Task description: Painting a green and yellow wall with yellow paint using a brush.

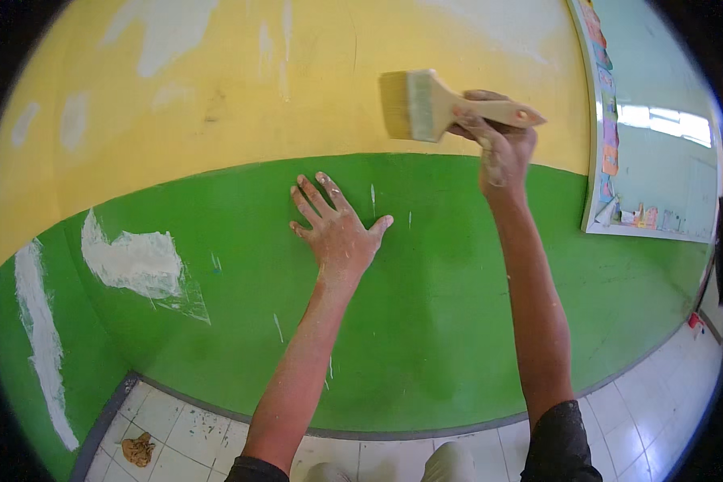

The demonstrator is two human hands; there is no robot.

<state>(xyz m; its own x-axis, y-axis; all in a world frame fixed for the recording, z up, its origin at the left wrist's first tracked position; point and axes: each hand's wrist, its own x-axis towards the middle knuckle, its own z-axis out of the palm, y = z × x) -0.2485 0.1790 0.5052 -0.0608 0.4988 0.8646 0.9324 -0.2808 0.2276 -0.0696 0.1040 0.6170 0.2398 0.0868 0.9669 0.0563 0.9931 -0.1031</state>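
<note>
My left hand [337,229] lies flat against the green lower part of the wall [458,305], fingers spread, holding nothing. My right hand [498,140] is raised higher and grips the wooden handle of a wide flat paintbrush [426,104]. The brush's pale bristles point left and sit over the yellow upper part of the wall [241,96], just above the line where yellow meets green. Both hands are dusted with white.
White filler patches [132,261] mark the green wall at left, with a long strip [44,345] near the corner. A pale board with coloured paper pieces [659,128] hangs at right. White floor tiles [193,434] run below, with a crumpled brown rag [139,450].
</note>
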